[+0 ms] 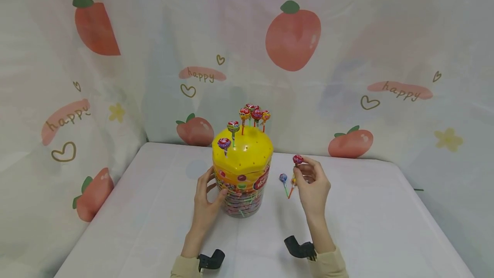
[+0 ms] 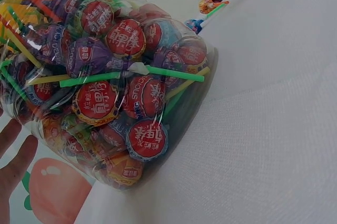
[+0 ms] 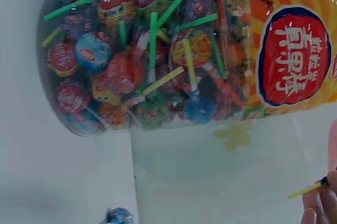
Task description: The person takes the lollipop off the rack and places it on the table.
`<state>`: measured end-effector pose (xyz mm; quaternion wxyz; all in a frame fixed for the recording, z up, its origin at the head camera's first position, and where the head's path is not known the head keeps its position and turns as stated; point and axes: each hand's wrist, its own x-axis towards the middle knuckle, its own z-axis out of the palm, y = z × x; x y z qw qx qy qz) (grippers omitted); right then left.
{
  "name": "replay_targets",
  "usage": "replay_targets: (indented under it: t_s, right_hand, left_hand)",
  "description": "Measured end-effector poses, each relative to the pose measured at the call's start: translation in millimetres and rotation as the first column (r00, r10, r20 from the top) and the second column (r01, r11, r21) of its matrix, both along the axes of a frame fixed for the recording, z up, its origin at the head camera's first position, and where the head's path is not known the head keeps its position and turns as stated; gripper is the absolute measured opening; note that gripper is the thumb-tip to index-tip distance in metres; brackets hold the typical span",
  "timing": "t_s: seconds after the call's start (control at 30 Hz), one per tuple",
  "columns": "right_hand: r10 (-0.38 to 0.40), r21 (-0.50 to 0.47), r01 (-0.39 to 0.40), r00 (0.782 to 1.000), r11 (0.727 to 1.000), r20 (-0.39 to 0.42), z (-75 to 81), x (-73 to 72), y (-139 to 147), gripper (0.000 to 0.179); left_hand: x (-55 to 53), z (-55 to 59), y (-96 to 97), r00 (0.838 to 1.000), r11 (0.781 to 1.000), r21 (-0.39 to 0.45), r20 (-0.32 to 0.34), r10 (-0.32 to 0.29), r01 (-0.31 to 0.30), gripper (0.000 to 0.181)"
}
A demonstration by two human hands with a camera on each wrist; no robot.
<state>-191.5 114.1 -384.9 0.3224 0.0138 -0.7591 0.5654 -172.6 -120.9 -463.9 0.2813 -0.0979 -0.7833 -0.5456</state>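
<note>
A clear candy jar [image 1: 244, 203] full of wrapped lollipops stands upright, with a yellow domed lid [image 1: 251, 151]. My left hand [image 1: 206, 203] holds the jar's left side, thumb in front and fingers spread around it. To the jar's right, my right hand [image 1: 314, 183] pinches a red-wrapped lollipop [image 1: 297, 159], head up, at about the lid's lower edge. Its yellow stick [image 3: 305, 190] pokes out below the fingers in the right wrist view. Several lollipops stand in the lid's holes, among them a purple one [image 1: 224, 143] at the left and a green one [image 1: 233, 126].
On the white table [image 1: 370, 226], a blue lollipop [image 1: 283, 178] with a green stick lies right of the jar. Beside it is an orange lollipop [image 2: 208, 6], with darker ones further along. A printed cloth backdrop [image 1: 239, 25] rises behind the table.
</note>
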Motion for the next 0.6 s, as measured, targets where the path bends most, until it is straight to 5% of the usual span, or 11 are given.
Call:
replay_targets:
  t_s: [0.3, 0.6]
  right_hand:
    - [-0.023, -0.018, 0.023, 0.999, 1.000, 0.028, -15.1, -1.5, 11.9, 0.028]
    - [-0.070, -0.014, 0.071, 0.996, 0.997, 0.058, -62.1, -27.4, 44.5, 0.029]
  left_hand:
    - [0.6, 0.3, 1.1, 1.000, 1.000, -0.001, -0.016, 0.007, -0.007, 0.069]
    - [0.2, 0.9, 0.1, 1.000, 1.000, -0.003, -0.007, -0.001, 0.001, 0.069]
